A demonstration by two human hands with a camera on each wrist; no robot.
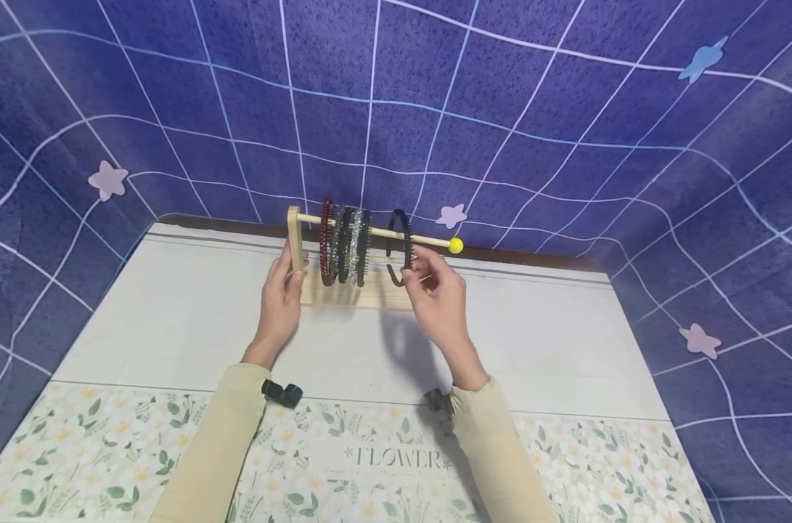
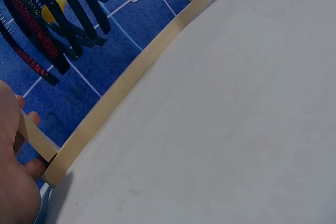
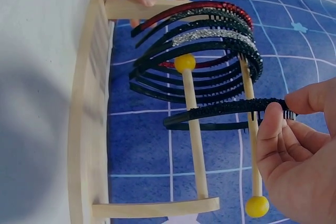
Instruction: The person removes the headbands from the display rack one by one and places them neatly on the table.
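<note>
A wooden headband stand stands at the back of the table. My left hand grips its left upright post, fingers on both sides of the wood. With thumb and fingers, my right hand pinches a black headband, which loops around the stand's upper rod. Farther left, several headbands hang close together on that rod, among them a red glittery one and a silver one. A yellow ball caps the rod's right end. The right wrist view shows a second, lower rod.
A blue gridded cloth with star shapes rises behind and beside the table. White covering lies under the stand, and a flower-printed strip runs along the front.
</note>
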